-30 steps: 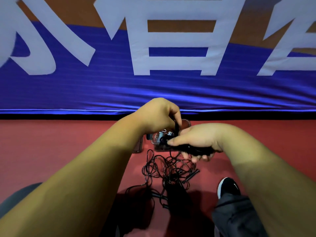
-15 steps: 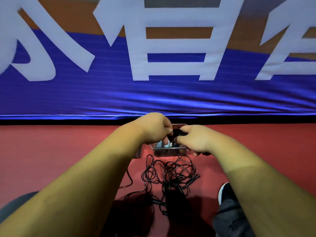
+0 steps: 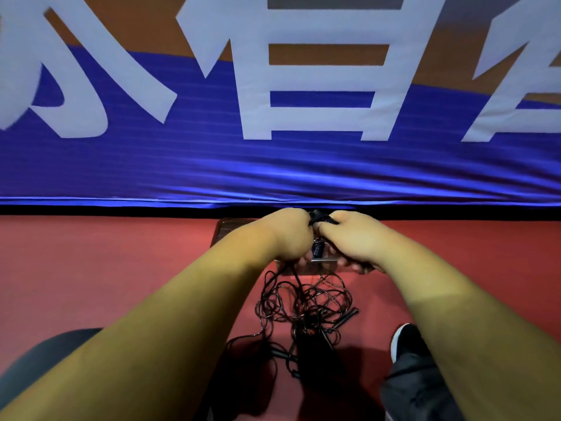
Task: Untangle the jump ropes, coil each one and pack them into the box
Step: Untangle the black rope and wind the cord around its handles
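**Q:** What is held in the two hands?

**A:** A black bundle of jump rope (image 3: 322, 219) is gripped from both sides. The left hand (image 3: 288, 235) and the right hand (image 3: 353, 238) are set knuckle to knuckle. The fingers of each are curled round the bundle, and it is pinched at the top between thumbs and forefingers (no finger is seen spread). A tightly wound section of the bundle is exposed in the gap below the thumbs.

**Q:** Where is the bundle placed relative to the box?

**A:** It is held over the clear box (image 3: 323, 266), of which only the near wall is exposed beneath the hands. Whether the bundle touches the box cannot be told.

**Q:** How are the other ropes arranged?

**A:** A tangle of black rope (image 3: 303, 308) is seen lying on the red floor (image 3: 121, 268), just nearer to the person than the box. One strand (image 3: 296, 276) is led up from the tangle to the left hand. A black handle (image 3: 346, 318) is seen at the tangle's right edge.

**Q:** What else is shown?

**A:** A flat rectangular piece (image 3: 230, 230) is seen left of the box, partly hidden by the left wrist. The background is filled by a blue banner (image 3: 273, 171) printed with large white characters. A black shoe (image 3: 405, 338) and a dark trouser leg (image 3: 419, 387) are seen at lower right.
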`<state>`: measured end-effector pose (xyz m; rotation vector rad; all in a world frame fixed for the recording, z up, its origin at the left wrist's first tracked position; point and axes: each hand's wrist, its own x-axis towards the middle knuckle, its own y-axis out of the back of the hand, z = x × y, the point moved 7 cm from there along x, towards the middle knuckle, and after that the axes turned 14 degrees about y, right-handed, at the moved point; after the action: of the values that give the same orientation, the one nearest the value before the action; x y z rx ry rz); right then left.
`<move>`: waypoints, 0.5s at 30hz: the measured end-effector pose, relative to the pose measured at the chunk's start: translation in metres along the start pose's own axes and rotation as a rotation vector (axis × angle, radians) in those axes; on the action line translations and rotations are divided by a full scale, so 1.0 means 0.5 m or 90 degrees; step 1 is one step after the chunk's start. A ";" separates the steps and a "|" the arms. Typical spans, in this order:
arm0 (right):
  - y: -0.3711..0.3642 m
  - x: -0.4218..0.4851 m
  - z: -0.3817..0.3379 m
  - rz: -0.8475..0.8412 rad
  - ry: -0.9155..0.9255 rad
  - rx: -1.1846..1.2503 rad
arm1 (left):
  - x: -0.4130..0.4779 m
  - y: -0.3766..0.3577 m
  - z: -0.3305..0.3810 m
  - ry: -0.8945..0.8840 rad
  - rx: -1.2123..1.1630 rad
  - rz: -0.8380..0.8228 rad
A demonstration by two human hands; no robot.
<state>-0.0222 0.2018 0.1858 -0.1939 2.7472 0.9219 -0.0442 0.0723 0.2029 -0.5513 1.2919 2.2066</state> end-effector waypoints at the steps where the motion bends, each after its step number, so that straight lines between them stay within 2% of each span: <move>1: -0.002 -0.004 0.001 0.001 -0.029 0.058 | -0.002 0.007 0.007 -0.019 -0.015 0.023; 4: -0.005 -0.008 0.004 0.006 -0.093 0.194 | -0.022 0.020 0.031 -0.078 -0.028 0.114; 7: -0.007 -0.010 0.001 0.027 -0.111 0.304 | -0.027 -0.012 0.033 -0.062 -0.105 0.060; 11: 0.001 -0.006 0.006 0.104 -0.092 0.306 | -0.039 -0.021 0.039 -0.087 -0.062 0.087; 15: -0.001 -0.006 0.010 0.145 -0.120 0.411 | -0.046 -0.014 0.049 -0.148 -0.036 0.150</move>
<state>-0.0182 0.2046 0.1827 0.3075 2.7550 0.0504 -0.0240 0.0918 0.2227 -0.1605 1.2268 2.4207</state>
